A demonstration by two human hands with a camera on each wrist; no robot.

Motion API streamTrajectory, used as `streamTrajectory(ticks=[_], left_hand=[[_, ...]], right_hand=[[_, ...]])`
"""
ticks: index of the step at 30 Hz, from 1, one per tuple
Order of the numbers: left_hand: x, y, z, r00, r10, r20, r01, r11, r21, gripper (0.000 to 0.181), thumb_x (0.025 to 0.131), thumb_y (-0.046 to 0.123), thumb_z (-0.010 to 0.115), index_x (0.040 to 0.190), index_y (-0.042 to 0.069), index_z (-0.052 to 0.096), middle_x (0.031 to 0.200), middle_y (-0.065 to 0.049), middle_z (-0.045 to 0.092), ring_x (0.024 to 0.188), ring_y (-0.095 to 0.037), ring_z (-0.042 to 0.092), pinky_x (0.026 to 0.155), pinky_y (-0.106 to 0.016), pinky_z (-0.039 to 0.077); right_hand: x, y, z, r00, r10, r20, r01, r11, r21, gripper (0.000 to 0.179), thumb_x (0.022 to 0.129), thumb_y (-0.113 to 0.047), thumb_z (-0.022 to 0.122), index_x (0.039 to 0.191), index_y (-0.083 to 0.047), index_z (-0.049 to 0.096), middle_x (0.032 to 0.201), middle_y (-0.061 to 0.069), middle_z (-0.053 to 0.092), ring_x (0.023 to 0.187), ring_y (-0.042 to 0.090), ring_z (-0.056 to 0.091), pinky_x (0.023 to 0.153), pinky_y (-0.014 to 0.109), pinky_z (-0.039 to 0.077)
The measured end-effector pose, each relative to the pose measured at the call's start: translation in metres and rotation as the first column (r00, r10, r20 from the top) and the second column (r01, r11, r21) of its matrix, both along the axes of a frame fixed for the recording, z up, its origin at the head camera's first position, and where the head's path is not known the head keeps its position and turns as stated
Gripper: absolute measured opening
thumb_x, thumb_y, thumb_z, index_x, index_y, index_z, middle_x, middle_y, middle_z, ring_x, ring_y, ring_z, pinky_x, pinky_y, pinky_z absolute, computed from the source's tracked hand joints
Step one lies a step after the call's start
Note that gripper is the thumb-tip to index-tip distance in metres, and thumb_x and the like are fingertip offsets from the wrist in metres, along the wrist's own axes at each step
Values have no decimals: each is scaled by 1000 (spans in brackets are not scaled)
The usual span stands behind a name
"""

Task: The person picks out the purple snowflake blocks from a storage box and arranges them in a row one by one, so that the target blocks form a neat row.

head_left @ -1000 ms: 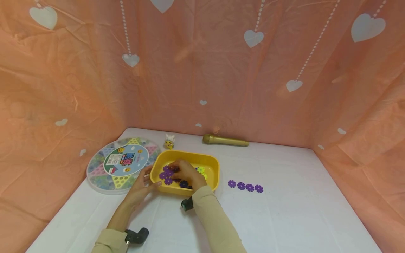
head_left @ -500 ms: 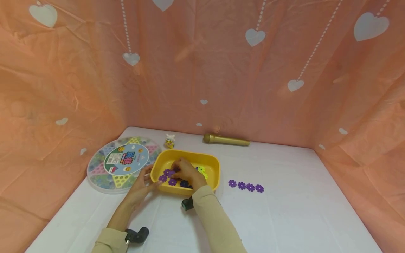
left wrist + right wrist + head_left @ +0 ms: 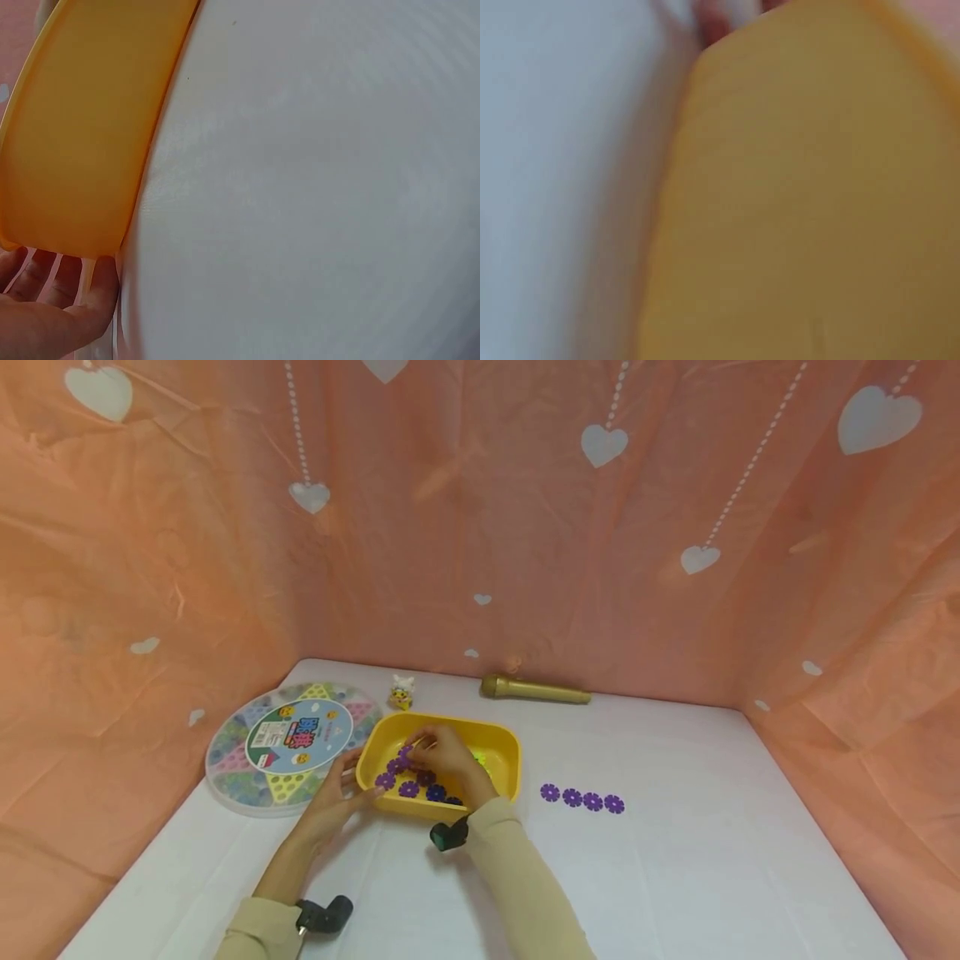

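left hand [image 3: 332, 803], fingers spread, touches the tub [image 3: 416, 810]; right hand [image 3: 452, 760], grip unclear, is inside; only the head view shows purple discs [image 3: 572, 797].

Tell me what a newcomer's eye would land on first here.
Probably the yellow bin around mid-table, with the right hand reaching inside among purple flower-shaped pieces and the left hand touching its left end. Next, likely the row of four purple pieces to its right and the round game box to its left. Behind hangs an orange-pink curtain with white hearts.
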State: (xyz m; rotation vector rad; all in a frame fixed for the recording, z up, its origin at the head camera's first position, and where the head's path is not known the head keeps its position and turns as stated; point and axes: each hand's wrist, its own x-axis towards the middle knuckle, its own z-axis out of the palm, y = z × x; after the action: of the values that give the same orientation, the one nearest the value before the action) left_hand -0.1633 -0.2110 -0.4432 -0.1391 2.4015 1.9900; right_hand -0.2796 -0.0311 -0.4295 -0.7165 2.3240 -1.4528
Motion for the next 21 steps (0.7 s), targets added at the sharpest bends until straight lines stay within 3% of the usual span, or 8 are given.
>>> streamTrajectory(ticks=[7,11,17,21], left_hand=[[0,0,0,1000,3,11,-4,1000,21,77,87,9,64,146,9,15,150,-20,17,134,-41,23,107,-54,29],[0,0,1,1000,0,5,0,1000,13,77,87,10,63,146,8,14,150,-20,16,133,-42,22,107,-55,29],[0,0,1,1000,4,14,-5,999,43,78,86,10,64,146,9,15,149,-19,18,132,-40,24,107,-53,30],[1,1,1,1000,-5,8,4,999,42,78,87,10,64,147,9,13,150,-20,17,133,-40,23,106,-53,30]], right_hand=[[0,21,14,998,35,43,-26,982,-186,22,90,-7,60,111,-3,64,97,11,65,82,18,64,79,32,56],[3,43,28,999,48,-5,-47,966,-254,28,89,-4,60,117,0,61,109,17,63,90,21,64,85,39,53],[9,87,45,997,-35,-65,16,965,-261,32,88,-5,63,119,-1,60,114,15,63,93,18,62,86,33,53],[13,120,47,993,-101,-67,78,957,-281,33,86,-5,64,119,0,61,112,15,63,91,17,63,84,28,53]])
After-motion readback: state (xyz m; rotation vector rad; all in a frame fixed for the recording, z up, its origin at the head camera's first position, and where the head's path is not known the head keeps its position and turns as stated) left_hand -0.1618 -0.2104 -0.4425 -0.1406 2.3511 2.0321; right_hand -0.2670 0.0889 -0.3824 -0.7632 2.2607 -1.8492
